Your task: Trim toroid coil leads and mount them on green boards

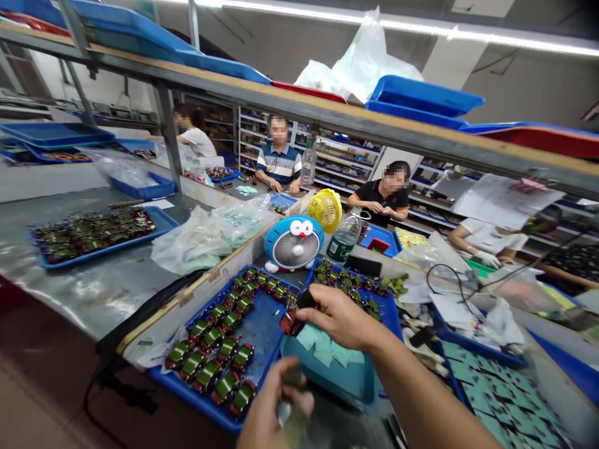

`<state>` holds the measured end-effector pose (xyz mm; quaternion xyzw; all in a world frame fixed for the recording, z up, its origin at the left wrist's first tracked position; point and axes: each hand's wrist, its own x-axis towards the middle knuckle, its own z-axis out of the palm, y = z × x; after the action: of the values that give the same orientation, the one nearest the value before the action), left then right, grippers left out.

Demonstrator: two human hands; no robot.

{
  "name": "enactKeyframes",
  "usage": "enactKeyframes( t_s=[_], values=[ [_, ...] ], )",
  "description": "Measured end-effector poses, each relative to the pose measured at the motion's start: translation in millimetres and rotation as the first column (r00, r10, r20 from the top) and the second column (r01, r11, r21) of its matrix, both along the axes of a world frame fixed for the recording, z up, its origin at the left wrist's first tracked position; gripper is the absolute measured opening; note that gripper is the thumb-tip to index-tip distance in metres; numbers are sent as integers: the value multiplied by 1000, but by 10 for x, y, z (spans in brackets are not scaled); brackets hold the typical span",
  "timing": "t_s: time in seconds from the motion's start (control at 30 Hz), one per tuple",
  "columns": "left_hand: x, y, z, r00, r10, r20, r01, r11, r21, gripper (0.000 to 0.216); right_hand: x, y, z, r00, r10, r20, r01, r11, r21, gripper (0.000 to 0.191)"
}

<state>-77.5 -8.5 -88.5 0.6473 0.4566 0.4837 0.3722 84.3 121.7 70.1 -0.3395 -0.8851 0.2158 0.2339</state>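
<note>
My right hand (pixel 339 317) is closed around a copper-wound coil (pixel 290 322), with a dark part between thumb and fingers. Below it is a teal tray (pixel 369 380) with pale green paper pieces (pixel 322 345). My left hand (pixel 269 411), smeared by motion, is low in front with curled fingers; something shiny shows in them, too blurred to name. To the left lies a blue tray (pixel 266 324) with rows of green-banded coils (pixel 208 375). Behind my right hand, a second blue tray (pixel 390 312) bears more such coils.
A blue cartoon-faced fan (pixel 294 244) and a plastic bottle (pixel 345 237) stand behind the trays. A wooden-edged divider (pixel 187 293) runs along the left. An overhead shelf (pixel 224 78) carries trays. At right lies a tray with green pieces (pixel 503 393). Several co-workers sit opposite.
</note>
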Motion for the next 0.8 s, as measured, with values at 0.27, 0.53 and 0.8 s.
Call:
enactKeyframes(
  t_s=[0.27,0.53,0.8],
  values=[
    [136,242,1198,521,31,853,456,834,-309,42,233,-604,279,956,-76,-284,45,992,-116,12],
    [328,77,1394,368,-39,929,600,773,-205,42,514,-1091,-117,702,-367,-610,-7,853,-522,54],
    [539,-20,1485,423,27,906,605,736,-304,53,531,-1202,-111,624,-392,-676,-90,823,-560,37]
  ],
)
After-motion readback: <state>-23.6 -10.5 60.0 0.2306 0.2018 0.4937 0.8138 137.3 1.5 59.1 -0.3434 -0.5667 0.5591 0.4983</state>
